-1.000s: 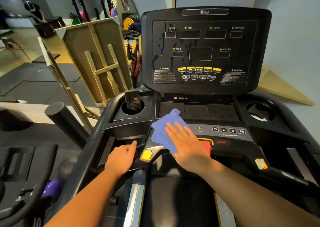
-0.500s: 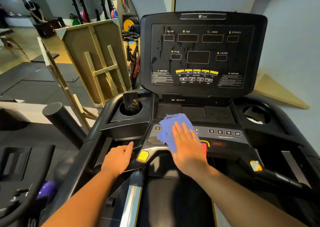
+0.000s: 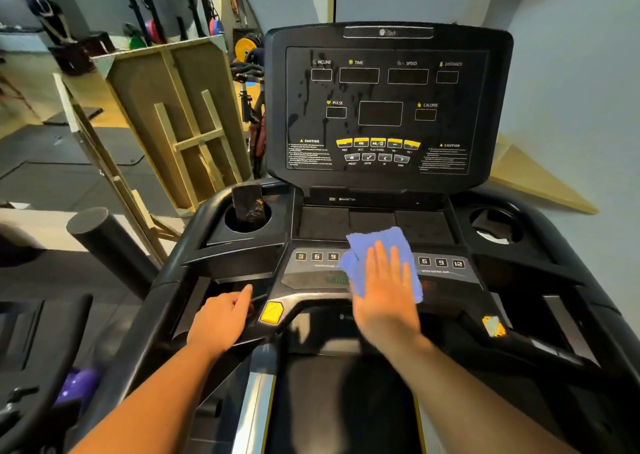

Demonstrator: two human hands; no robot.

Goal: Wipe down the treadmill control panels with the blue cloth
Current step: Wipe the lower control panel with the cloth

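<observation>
A blue cloth (image 3: 372, 240) lies flat on the middle of the treadmill's lower control panel (image 3: 317, 266), the grey strip with numbered keys. My right hand (image 3: 384, 290) presses it down with straight, spread fingers and covers most of it. My left hand (image 3: 221, 318) rests on the black handlebar left of the panel, beside a yellow pad (image 3: 272, 312), index finger stretched forward. Above stands the black upper display panel (image 3: 381, 114), streaked with drips of liquid on its left half.
A dark phone (image 3: 248, 204) stands in the left cup holder. The right cup holder (image 3: 495, 226) holds something white. Wooden frames (image 3: 166, 121) lean to the left of the treadmill, with a black roller (image 3: 104, 242) in front of them. A pale wall is on the right.
My right hand has slid the blue cloth to the right along the lower panel, uncovering the left numbered keys and covering the red stop area. My left hand has stayed on the handlebar.
</observation>
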